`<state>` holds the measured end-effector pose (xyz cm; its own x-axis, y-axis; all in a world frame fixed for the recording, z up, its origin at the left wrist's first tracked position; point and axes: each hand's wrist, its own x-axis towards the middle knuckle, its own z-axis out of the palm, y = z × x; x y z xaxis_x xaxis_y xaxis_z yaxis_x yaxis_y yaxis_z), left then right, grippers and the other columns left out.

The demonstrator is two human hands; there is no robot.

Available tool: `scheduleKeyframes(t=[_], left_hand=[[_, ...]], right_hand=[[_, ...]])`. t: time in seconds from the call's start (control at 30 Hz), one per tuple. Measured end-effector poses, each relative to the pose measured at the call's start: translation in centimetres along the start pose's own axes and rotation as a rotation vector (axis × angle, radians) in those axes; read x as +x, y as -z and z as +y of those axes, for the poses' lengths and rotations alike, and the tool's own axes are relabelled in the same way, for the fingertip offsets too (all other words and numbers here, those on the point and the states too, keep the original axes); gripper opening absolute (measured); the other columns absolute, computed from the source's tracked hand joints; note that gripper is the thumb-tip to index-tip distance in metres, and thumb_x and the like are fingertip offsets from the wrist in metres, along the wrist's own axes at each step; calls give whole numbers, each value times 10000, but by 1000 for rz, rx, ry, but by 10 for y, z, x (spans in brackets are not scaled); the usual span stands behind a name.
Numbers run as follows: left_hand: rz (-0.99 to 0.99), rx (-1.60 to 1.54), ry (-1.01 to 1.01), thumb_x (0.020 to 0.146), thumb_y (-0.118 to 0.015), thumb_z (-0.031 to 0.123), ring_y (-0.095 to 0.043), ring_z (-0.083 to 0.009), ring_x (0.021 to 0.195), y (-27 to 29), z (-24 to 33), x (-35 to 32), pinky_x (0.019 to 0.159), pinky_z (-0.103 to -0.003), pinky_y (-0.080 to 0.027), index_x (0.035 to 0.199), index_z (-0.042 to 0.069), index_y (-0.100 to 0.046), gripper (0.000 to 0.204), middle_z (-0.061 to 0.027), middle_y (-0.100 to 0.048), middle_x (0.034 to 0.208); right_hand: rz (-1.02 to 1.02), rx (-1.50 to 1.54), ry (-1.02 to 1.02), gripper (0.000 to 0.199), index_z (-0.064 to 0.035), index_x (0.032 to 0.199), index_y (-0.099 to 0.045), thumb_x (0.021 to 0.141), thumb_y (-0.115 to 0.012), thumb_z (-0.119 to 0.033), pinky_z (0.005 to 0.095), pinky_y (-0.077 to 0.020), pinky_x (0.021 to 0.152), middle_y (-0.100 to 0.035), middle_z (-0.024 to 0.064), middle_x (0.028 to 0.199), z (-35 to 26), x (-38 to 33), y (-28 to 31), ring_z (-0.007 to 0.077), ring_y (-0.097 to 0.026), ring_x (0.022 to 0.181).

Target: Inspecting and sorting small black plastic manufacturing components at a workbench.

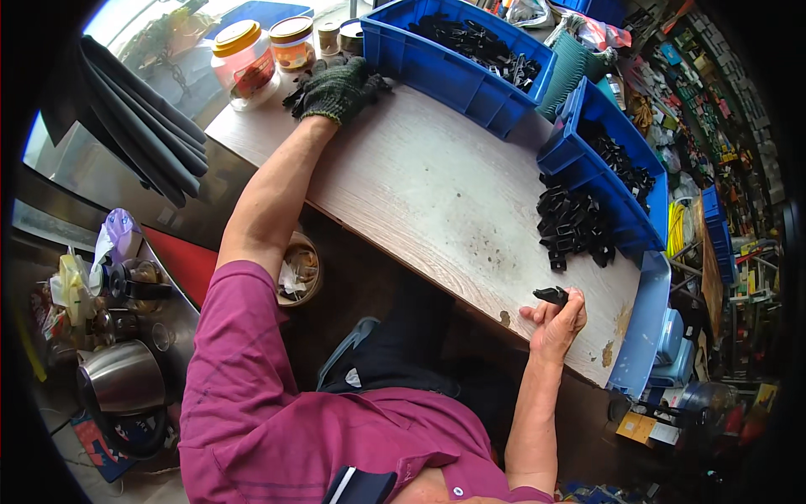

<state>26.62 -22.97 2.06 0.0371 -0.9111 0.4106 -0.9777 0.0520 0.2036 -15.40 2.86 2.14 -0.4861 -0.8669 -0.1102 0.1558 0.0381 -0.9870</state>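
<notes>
a magenta shirt (pixel 327 437) is worn with one dark green knitted glove (pixel 337 91).

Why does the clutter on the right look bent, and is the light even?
Head view: a fisheye lens bends the clutter along the rim; uneven light, with glare whitening the window at upper left and deep shadow below the table; the right hand and its black piece look fairly clear.

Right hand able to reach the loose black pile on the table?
Probably yes: only tabletop shows between the right hand and the black pile, though that hand holds a black piece.
</notes>
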Motion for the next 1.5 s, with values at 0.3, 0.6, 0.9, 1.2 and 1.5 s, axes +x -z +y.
scheduleKeyframes(t=[0.3, 0.6, 0.9, 1.2, 1.5], left_hand=[[179, 14, -202, 905, -588, 379, -607, -372, 1042, 6, 69, -66, 832, -581, -452, 1178, 206, -641, 328, -103, -628, 1204], [212, -270, -289, 875, -670, 394, -479, -369, 1287, 11, 96, -80, 1025, -546, -381, 1229, 161, -645, 425, -137, -566, 1349], [145, 42, 146, 944, -537, 399, -634, -422, 1056, 6, -10, 19, 929, -523, -483, 1268, 176, -615, 401, -235, -669, 1118], [73, 131, 1, 983, -443, 315, -665, -374, 1012, -40, -35, 42, 849, -520, -514, 1137, 193, -664, 296, -155, -699, 1074], [184, -19, -71, 903, -537, 228, -669, -344, 942, -37, -56, -2, 825, -495, -520, 1056, 184, -714, 238, -144, -709, 989]], right_hand=[[25, 40, 38, 290, -102, 783, -486, 967, -506, -325, 344, -536, 417, -319, -19, 486, -1, -4, -3, 111, -377, 404], [20, 83, 47, 281, -100, 795, -483, 975, -504, -314, 368, -558, 434, -325, -23, 494, -1, -6, 2, 106, -379, 413], [-46, 38, 59, 323, -119, 864, -518, 976, -546, -420, 372, -557, 445, -396, -10, 531, 10, 3, 13, 119, -428, 437], [-4, -21, 46, 304, -113, 858, -521, 970, -540, -395, 360, -534, 401, -428, 6, 539, 10, 3, 10, 124, -437, 422], [-5, -36, 53, 285, -123, 853, -513, 964, -546, -383, 351, -521, 401, -443, 10, 557, 8, 4, 8, 126, -436, 427]])
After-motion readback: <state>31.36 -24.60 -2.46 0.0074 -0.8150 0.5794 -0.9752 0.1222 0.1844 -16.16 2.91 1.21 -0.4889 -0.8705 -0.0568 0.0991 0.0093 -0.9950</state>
